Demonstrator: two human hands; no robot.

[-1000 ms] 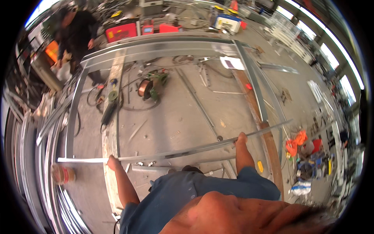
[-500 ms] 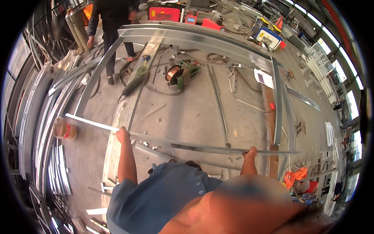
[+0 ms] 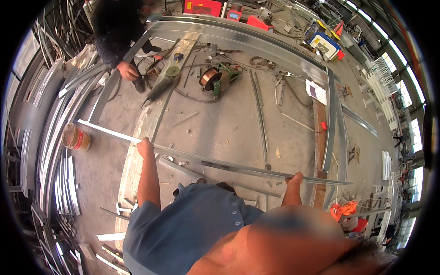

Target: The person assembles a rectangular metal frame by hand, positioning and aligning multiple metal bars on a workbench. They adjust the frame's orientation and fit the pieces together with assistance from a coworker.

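A long silver metal bar (image 3: pixel 220 164) spans crosswise in front of me, gripped by both hands. My left hand (image 3: pixel 145 147) is closed around it left of the middle, above a long pale board (image 3: pixel 130 174). Toward the bar's right end my right hand (image 3: pixel 294 179) is closed on it too. The bar lies across the near side of a large metal frame, made of a far rail (image 3: pixel 238 40), a left rail (image 3: pixel 109 89) and a right rail (image 3: pixel 329 123). The bar's left end is close to the left rail's near end; whether they touch I cannot tell.
A co-worker (image 3: pixel 117 32) bends at the far left, one hand (image 3: pixel 129 71) at the left rail. Within the frame lie an angle grinder (image 3: pixel 158 90), a copper wire spool (image 3: pixel 211 79) and cables. A bucket (image 3: pixel 75 136) and stacked metal profiles (image 3: pixel 68 183) stand left.
The co-worker has stepped closer and bent down, bringing a hand to the left rail. My view has turned slightly. Both my hands keep their hold on the bar.
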